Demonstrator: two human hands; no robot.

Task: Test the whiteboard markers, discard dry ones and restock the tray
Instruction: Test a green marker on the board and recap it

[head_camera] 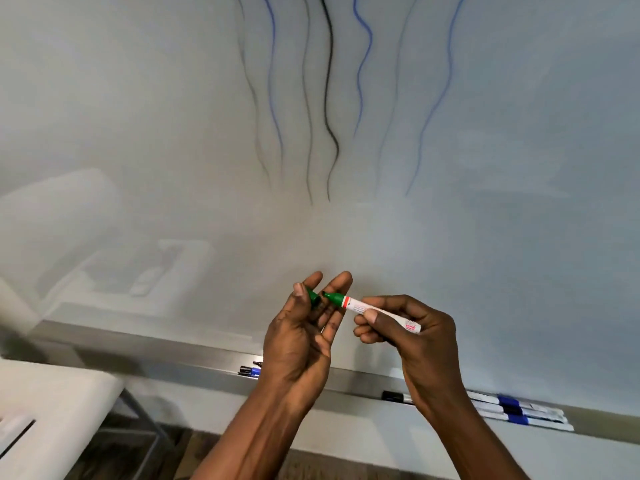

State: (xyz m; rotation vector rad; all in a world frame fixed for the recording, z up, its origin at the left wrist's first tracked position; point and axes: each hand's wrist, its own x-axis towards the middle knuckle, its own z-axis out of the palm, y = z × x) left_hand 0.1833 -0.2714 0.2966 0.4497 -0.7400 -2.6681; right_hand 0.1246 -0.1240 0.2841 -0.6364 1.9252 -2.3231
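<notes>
My right hand [412,327] grips a white-barrelled green marker [360,306], uncapped, its dark tip pointing left. My left hand [304,327] pinches the green cap [312,296] between thumb and fingers, a short gap from the tip. Both hands are in front of the whiteboard [173,133], which bears several wavy black and blue test lines [332,98]. Below runs the metal marker tray [194,362]. On it lie a blue marker [250,371] left of my left wrist and several blue and black markers [512,408] to the right.
A white table [52,396] with a metal frame stands at lower left, close under the tray's left end. Wooden floor shows beneath it.
</notes>
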